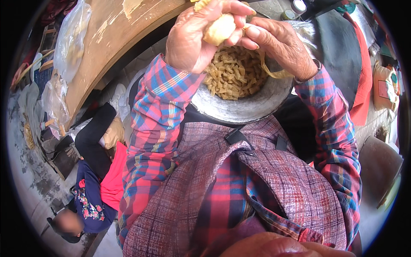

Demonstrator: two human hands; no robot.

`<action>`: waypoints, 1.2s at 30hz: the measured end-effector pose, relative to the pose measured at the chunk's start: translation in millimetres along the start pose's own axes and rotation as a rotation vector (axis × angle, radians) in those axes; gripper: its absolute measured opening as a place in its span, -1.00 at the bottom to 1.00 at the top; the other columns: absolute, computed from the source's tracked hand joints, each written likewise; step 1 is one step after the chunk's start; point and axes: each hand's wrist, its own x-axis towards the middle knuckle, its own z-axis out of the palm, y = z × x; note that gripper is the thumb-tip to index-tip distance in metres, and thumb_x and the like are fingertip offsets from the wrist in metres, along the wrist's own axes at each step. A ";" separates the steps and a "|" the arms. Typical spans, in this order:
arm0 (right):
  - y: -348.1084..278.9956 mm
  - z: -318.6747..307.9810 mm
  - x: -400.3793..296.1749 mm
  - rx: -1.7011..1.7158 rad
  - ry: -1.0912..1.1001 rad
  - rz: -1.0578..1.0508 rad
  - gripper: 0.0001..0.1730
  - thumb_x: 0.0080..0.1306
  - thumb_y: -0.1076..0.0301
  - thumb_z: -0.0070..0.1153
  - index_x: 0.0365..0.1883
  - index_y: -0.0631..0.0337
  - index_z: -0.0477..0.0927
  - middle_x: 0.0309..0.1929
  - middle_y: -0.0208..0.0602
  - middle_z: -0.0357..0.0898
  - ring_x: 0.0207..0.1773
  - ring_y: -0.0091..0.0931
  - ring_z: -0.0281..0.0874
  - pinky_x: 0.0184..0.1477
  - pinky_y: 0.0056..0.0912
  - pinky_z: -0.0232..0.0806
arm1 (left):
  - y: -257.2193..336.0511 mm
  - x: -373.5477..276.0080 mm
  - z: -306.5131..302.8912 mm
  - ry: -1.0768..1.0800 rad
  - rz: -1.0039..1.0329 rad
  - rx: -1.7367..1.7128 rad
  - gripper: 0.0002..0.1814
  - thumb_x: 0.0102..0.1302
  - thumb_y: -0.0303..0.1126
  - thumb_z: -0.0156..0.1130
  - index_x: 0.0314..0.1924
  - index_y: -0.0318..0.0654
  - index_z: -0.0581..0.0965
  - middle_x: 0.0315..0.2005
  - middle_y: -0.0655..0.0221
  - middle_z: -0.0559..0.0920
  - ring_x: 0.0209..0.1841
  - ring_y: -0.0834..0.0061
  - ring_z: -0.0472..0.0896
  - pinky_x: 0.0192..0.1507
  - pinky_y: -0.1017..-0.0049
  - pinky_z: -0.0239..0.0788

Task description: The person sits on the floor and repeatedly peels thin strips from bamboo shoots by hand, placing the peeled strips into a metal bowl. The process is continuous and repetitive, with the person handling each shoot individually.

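Observation:
My left hand (pixel 196 38) is raised over the far side of a metal bowl (pixel 237 110), its fingers curled around a pale yellow lump (pixel 220 30). The lump's material is not clear. Close by on the right, my right hand (pixel 282 48) pinches a thin tan strip (pixel 276 74) between thumb and fingers. The strip dangles in a loop against the inside of the bowl. Many small folded tan pieces (pixel 236 75) fill the bowl's bottom. The bowl rests at my lap, in front of my speckled apron (pixel 205 135). Fingertips of both hands nearly meet.
A worn wooden board (pixel 128 35) curves along the upper left, with clear plastic bags (pixel 72 41) on its edge. Another person (pixel 93 192) sits at lower left. Small jars (pixel 298 6) stand at the top. On the right are dark and red cloths (pixel 340 57) and a filled sack (pixel 383 86).

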 end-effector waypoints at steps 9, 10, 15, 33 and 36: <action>4.4 -17.0 -12.5 -0.169 -0.003 -0.104 -0.53 0.48 0.08 -0.12 -0.52 0.26 0.44 -0.64 -0.25 0.27 -0.52 -0.37 0.30 -0.39 -0.34 0.19 | 16.0 -6.5 -16.1 0.054 0.079 -0.169 -0.49 0.46 -0.11 -0.06 0.06 -0.52 0.43 -0.29 0.23 0.51 -0.43 0.45 0.48 -0.10 0.08 0.53; 7.6 -13.8 -11.5 -0.187 0.032 -0.141 -0.53 0.48 0.08 -0.11 -0.50 0.26 0.45 -0.61 -0.25 0.31 -0.52 -0.37 0.32 -0.39 -0.35 0.21 | 19.0 -5.3 -14.5 0.032 0.093 -0.157 -0.46 0.46 -0.07 -0.08 0.06 -0.52 0.43 -0.27 0.22 0.51 -0.41 0.45 0.50 -0.10 0.08 0.53; 11.8 -8.6 -5.6 -0.247 0.098 -0.158 -0.57 0.48 0.08 -0.10 -0.42 0.27 0.48 -0.58 -0.25 0.36 -0.50 -0.41 0.36 -0.39 -0.37 0.24 | 19.7 -2.5 -13.8 -0.025 0.062 0.082 -0.49 0.45 -0.07 0.02 0.06 -0.47 0.45 -0.15 0.16 0.52 -0.29 0.42 0.56 -0.09 0.23 0.53; -7.9 -16.1 0.7 -0.152 -0.046 -0.115 -0.59 0.46 0.15 -0.07 -0.44 0.33 0.44 -0.59 -0.23 0.29 -0.52 -0.43 0.25 -0.38 -0.37 0.19 | 29.2 -10.3 -10.0 0.201 0.143 0.137 -0.89 0.28 -0.41 0.27 -0.25 -0.27 0.56 -0.61 0.51 0.46 -0.66 0.79 0.32 -0.64 0.67 0.25; -13.6 -20.0 10.2 -0.209 0.025 -0.198 -0.57 0.46 0.13 -0.09 -0.47 0.31 0.44 -0.59 -0.19 0.29 -0.53 -0.35 0.27 -0.38 -0.34 0.19 | 33.7 -9.1 -7.2 0.219 0.220 0.222 -0.91 0.31 -0.40 0.22 -0.23 -0.22 0.58 -0.61 0.53 0.42 -0.67 0.79 0.24 -0.59 0.64 0.23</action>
